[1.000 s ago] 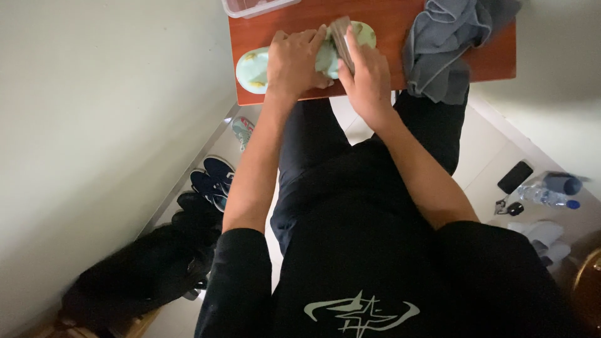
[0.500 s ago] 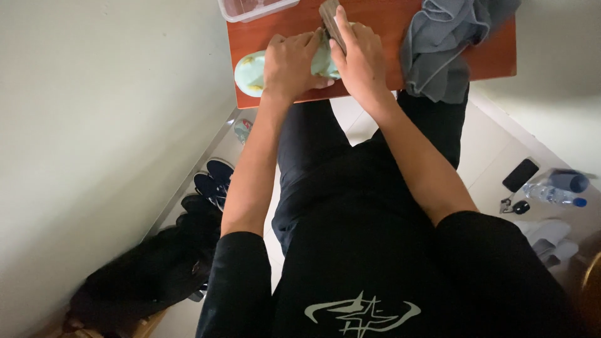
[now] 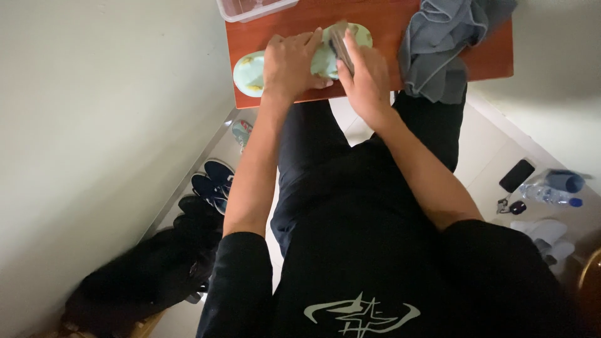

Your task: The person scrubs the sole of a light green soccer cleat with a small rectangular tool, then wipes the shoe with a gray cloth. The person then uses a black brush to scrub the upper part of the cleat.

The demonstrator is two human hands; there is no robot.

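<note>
The left hand (image 3: 291, 62) presses flat, fingers together, on a pale green rubber sandal (image 3: 256, 70) at the near edge of the reddish wooden table (image 3: 375, 25), while the right hand (image 3: 366, 78) pinches a small grey brush-like tool (image 3: 341, 40) against it; pushing too hard could skid the sandal off that edge.
</note>
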